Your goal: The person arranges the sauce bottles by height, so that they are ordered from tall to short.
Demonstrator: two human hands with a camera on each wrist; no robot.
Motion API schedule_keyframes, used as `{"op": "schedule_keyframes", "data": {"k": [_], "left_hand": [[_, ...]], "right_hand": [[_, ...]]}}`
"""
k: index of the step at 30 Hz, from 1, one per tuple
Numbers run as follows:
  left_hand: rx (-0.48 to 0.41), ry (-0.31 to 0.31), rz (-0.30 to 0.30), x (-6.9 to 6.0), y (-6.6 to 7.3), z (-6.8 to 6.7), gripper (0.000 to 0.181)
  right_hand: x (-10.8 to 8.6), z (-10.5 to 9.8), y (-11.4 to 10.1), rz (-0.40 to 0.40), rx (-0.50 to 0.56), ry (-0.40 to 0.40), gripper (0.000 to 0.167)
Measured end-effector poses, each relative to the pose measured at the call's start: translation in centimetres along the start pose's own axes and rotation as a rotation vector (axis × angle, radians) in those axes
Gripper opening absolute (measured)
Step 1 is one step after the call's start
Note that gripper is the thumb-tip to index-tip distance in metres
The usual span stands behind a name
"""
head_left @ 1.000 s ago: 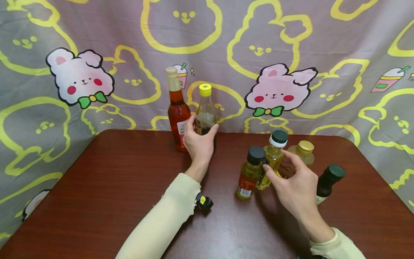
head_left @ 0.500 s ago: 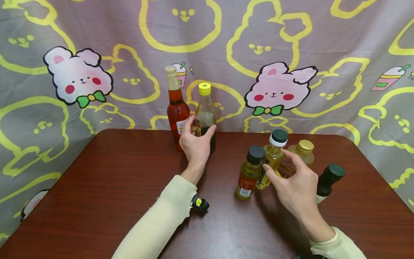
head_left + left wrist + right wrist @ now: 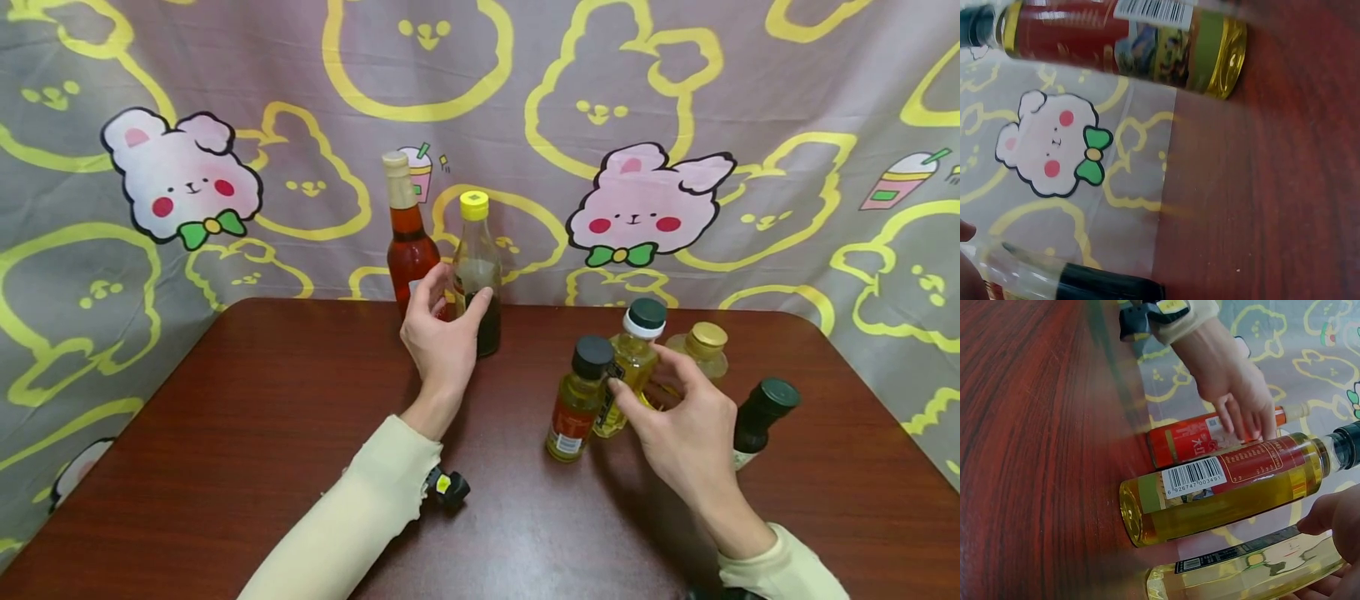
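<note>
Where the left hand (image 3: 441, 346) is: released, thumb and fingers loosely apart on the near side of the yellow-cap bottle (image 3: 476, 258); whether a fingertip touches, I cannot tell
Right hand (image 3: 682, 437): grasping the white-collar bottle (image 3: 628, 367), thumb and fingers on opposing sides, probably to keep it steady and upright
Far pair: red bottle (image 3: 410, 258) just left of the yellow-cap bottle, both upright near the curtain (image 3: 285, 83), perhaps kept back for being tall
Right cluster: black-cap bottle (image 3: 573, 412) near left, gold-cap bottle (image 3: 705, 354) far, dark bottle (image 3: 757, 417) right, seemingly grouped within reach
Count: six bottles, two hands, one table (image 3: 262, 433)
</note>
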State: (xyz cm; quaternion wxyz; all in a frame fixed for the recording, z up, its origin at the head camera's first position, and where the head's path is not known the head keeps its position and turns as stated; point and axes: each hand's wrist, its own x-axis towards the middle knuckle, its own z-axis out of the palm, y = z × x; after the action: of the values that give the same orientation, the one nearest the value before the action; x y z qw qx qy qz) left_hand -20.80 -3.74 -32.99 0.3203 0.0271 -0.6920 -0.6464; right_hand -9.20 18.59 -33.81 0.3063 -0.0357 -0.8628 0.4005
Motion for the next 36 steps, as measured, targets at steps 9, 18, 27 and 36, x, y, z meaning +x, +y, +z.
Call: {"op": "schedule_keyframes", "data": {"k": [9, 18, 27, 36], "left_hand": [[-0.097, -0.169, 0.068, -2.5, 2.0, -1.6, 0.054], [-0.316, -0.486, -0.105, -4.7, 3.4, -2.1, 0.047], [-0.259, -0.751, -0.042, -6.5, 2.9, -2.1, 0.052], [-0.123, -0.837, -0.095, -7.6, 2.8, -1.5, 0.051]], "right_hand": [[0.3, -0.1, -0.1, 0.003, 0.008, -0.017, 0.055], [0.5, -0.1, 0.0, 0.011, 0.003, -0.018, 0.055], [0.6, 0.1, 0.0, -0.011, 0.009, -0.032, 0.056], [0.5, -0.1, 0.2, -0.025, -0.002, -0.007, 0.056]]}}
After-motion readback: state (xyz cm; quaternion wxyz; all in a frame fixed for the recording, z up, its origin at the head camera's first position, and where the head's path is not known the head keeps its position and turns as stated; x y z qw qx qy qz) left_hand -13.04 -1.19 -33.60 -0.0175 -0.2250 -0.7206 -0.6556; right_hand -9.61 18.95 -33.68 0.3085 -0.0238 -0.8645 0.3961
